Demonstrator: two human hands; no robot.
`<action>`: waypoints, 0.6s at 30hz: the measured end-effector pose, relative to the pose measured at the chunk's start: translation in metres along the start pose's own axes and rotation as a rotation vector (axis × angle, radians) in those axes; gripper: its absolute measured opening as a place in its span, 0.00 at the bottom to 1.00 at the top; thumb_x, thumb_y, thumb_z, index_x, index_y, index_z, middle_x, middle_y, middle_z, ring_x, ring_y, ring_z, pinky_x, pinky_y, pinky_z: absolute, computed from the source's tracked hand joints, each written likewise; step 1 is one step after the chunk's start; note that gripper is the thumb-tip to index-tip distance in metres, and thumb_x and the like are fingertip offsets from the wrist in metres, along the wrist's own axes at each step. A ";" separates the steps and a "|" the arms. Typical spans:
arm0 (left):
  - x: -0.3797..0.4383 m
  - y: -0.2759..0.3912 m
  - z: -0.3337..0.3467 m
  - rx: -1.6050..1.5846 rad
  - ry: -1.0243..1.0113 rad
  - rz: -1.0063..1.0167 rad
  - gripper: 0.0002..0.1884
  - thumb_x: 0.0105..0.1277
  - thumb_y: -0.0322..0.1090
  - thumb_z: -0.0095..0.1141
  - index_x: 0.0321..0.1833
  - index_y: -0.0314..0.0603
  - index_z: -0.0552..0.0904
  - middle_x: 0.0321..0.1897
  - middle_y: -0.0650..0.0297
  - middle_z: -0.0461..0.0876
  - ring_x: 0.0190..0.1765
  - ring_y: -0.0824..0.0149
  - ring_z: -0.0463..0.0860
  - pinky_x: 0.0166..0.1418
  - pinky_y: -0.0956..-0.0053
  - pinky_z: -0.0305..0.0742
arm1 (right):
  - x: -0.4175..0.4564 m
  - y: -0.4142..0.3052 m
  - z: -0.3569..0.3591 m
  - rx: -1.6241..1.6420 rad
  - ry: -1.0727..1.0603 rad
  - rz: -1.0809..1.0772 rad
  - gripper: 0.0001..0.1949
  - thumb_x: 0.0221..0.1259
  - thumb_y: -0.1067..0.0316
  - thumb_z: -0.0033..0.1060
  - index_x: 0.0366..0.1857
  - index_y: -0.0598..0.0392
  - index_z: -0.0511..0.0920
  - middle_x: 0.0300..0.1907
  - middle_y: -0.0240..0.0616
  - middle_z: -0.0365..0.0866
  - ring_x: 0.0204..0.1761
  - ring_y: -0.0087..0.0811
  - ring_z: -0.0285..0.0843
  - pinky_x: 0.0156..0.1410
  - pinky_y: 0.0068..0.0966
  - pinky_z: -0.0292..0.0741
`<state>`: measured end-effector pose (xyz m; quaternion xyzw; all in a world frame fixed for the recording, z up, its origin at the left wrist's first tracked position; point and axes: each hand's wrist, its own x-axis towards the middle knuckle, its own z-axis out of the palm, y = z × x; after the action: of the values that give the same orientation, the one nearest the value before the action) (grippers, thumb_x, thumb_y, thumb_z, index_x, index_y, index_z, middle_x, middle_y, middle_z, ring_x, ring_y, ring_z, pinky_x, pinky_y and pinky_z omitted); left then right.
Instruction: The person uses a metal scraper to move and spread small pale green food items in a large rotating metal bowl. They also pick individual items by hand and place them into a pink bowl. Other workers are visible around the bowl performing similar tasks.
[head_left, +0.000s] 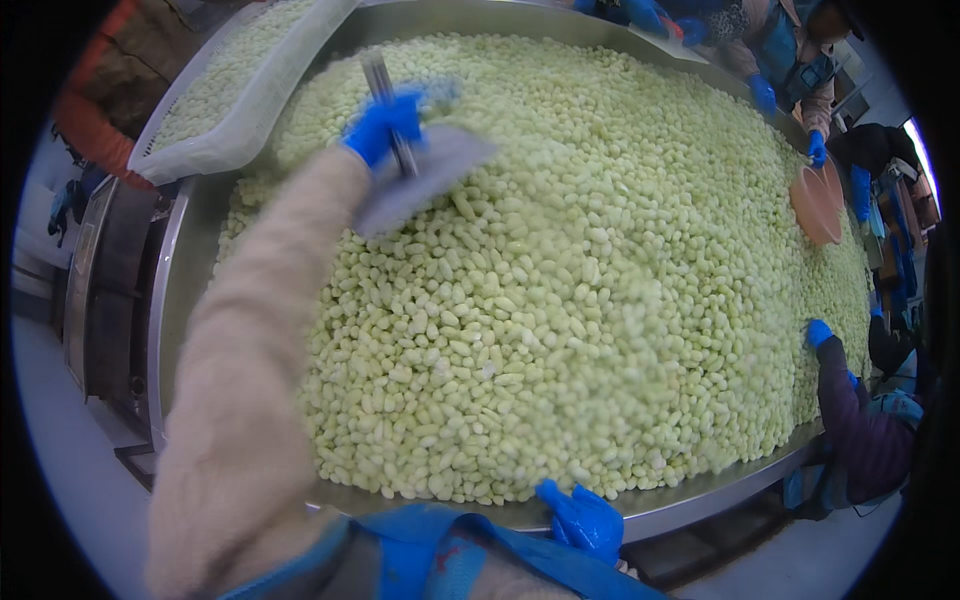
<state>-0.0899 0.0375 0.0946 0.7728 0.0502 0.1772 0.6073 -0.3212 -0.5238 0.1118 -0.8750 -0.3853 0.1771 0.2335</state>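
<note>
My left hand (386, 126), in a blue glove, is closed around the upright metal handle (380, 79) of a flat-bladed tool. The grey blade (431, 176), blurred by motion, sits over a broad heap of small, pale green oval pieces of produce (480, 330). Under the heap is a large shallow stainless-steel table tray (690, 510) with raised edges. At its near edge rests my right hand (585, 521), also gloved in blue, against the rim. One finger points towards the heap; the underside of that hand is hidden, so I cannot see whether anything is in it.
A white plastic crate (225, 146) of similar pieces stands at the left corner, beside a person's orange sleeve (97, 139). On the right, a co-worker's gloved hand (819, 332) touches the heap. Orange basins (816, 206) stand at the far right, near another person's hand (817, 148).
</note>
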 end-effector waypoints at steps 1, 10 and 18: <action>-0.005 -0.033 0.012 -0.079 -0.043 -0.089 0.15 0.68 0.31 0.61 0.57 0.41 0.86 0.33 0.66 0.81 0.33 0.71 0.81 0.39 0.71 0.81 | -0.003 0.005 0.004 -0.040 -0.016 -0.021 0.25 0.53 0.73 0.65 0.60 0.48 0.83 0.20 0.35 0.76 0.24 0.41 0.76 0.32 0.35 0.75; 0.001 0.003 0.066 -0.240 0.521 -0.144 0.16 0.69 0.35 0.64 0.56 0.36 0.88 0.48 0.61 0.89 0.30 0.72 0.82 0.36 0.77 0.80 | 0.006 -0.003 -0.011 0.037 0.073 -0.051 0.28 0.58 0.69 0.60 0.68 0.48 0.77 0.30 0.30 0.81 0.33 0.38 0.78 0.38 0.34 0.75; 0.025 0.168 -0.077 -0.054 0.291 0.604 0.18 0.71 0.35 0.63 0.61 0.37 0.84 0.34 0.71 0.78 0.34 0.74 0.77 0.48 0.71 0.81 | 0.004 -0.003 -0.008 0.080 0.100 -0.095 0.31 0.54 0.71 0.65 0.68 0.50 0.76 0.30 0.33 0.82 0.33 0.41 0.79 0.38 0.37 0.76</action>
<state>-0.1156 0.0724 0.2763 0.7029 -0.0998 0.4589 0.5341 -0.3163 -0.5214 0.1197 -0.8534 -0.4070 0.1370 0.2955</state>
